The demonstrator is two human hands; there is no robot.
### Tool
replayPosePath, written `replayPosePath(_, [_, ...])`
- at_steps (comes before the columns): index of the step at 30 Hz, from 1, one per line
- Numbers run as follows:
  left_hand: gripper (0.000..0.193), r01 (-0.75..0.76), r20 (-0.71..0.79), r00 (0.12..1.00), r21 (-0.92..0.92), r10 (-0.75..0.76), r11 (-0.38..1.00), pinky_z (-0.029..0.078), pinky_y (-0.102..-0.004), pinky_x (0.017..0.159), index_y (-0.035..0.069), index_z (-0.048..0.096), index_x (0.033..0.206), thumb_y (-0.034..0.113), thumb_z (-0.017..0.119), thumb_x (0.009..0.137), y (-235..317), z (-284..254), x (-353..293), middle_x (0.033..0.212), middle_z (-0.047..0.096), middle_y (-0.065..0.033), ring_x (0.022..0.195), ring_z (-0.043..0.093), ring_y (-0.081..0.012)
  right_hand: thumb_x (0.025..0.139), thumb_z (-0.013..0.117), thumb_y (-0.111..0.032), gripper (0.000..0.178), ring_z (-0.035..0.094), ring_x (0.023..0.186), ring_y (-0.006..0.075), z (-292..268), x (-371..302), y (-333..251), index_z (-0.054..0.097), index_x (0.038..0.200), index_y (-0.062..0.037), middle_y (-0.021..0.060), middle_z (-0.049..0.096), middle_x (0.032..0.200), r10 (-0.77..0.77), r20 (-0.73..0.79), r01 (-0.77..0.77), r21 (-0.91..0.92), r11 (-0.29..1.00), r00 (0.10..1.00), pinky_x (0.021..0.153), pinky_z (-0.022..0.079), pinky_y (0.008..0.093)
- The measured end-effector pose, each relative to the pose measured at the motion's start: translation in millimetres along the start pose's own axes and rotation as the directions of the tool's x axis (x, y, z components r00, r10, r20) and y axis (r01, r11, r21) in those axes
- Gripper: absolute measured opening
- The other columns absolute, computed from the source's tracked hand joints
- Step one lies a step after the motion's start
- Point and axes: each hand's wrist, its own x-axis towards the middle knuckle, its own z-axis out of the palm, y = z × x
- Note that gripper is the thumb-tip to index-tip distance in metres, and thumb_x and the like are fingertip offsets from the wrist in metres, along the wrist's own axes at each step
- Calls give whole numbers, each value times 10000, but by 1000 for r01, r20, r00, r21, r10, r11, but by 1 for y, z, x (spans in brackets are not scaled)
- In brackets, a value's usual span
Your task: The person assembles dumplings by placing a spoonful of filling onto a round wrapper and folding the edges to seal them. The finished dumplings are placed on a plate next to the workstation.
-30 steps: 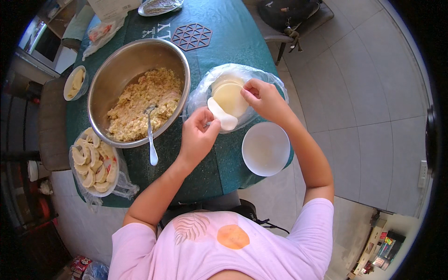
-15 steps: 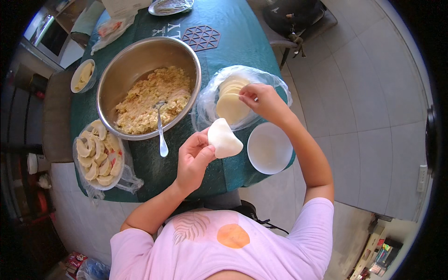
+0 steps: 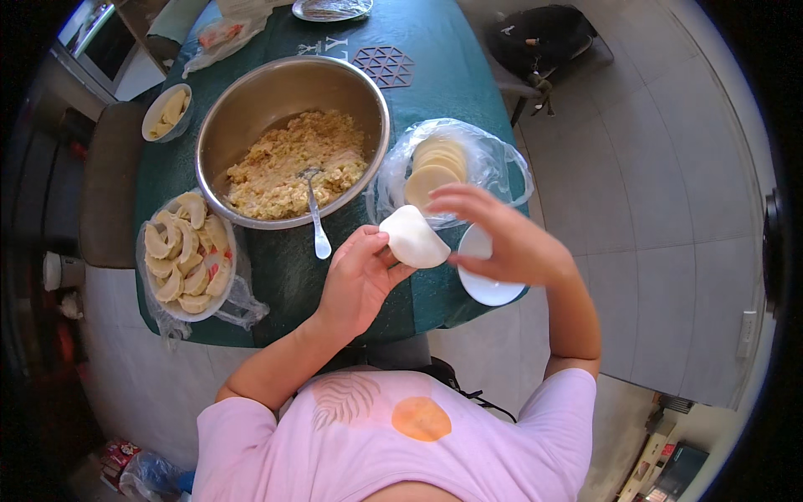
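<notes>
Pinched by its edge, a round white dumpling wrapper is in my left hand. My right hand hovers just to its right, fingers apart and blurred a little, partly hiding a white bowl. Beyond that hand, a stack of dumpling wrappers lies on a clear plastic bag. A large steel bowl of minced filling stands left of the stack, with a spoon leaning out over its near rim. At the left, folded dumplings cover a plate.
A small bowl with pale pieces stands at the far left. Farther back are a dark geometric trivet, a plastic-covered dish and a crumpled bag. A chair with a black bag stands beyond the table's right side.
My right hand has left the wrapper stack, coming nearer and opening beside the wrapper in my left hand. The table's contents appear shifted slightly right and up in the view.
</notes>
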Motion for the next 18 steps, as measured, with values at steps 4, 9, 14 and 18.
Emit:
replayPosePath(4, [212, 91, 26, 996, -42, -90, 995, 487, -423, 907, 5, 527, 1025, 182, 455, 932, 2, 8, -4, 1073, 588, -145, 1040, 583, -243, 725, 656, 9, 441, 603, 968, 315, 16, -5, -11, 557, 1147, -77, 140, 589, 1092, -1, -1, 1, -203, 979, 1000, 810, 500, 376])
replayPosePath(9, [271, 183, -14, 983, 162, -183, 970, 483, -405, 891, 24, 517, 1071, 255, 449, 946, 2, -16, -6, 1096, 584, -133, 1050, 573, -260, 784, 607, -1, 206, 637, 674, 306, 2, -4, -15, 625, 988, -27, 174, 634, 791, 246, -72, -238, 109, 965, 966, 626, 498, 343])
replayPosePath(14, [435, -85, 247, 969, 425, -25, 901, 429, -311, 948, 29, 426, 1206, 77, 654, 839, 0, -19, -13, 1173, 517, -83, 1111, 519, -155, 807, 624, -85, 135, 620, 658, 334, -1, 8, -26, 629, 919, -9, 181, 627, 735, 245, 266, -259, 17, 966, 932, 617, 492, 355])
replayPosePath(18, [328, -7, 220, 965, 559, -140, 829, 494, -272, 848, 26, 505, 1091, 45, 683, 816, 4, -34, -19, 1037, 587, -47, 972, 584, -119, 791, 652, -112, 194, 624, 669, 309, 18, 23, -43, 617, 968, -41, 150, 625, 745, 252, 251, -233, -105, 967, 934, 609, 491, 369])
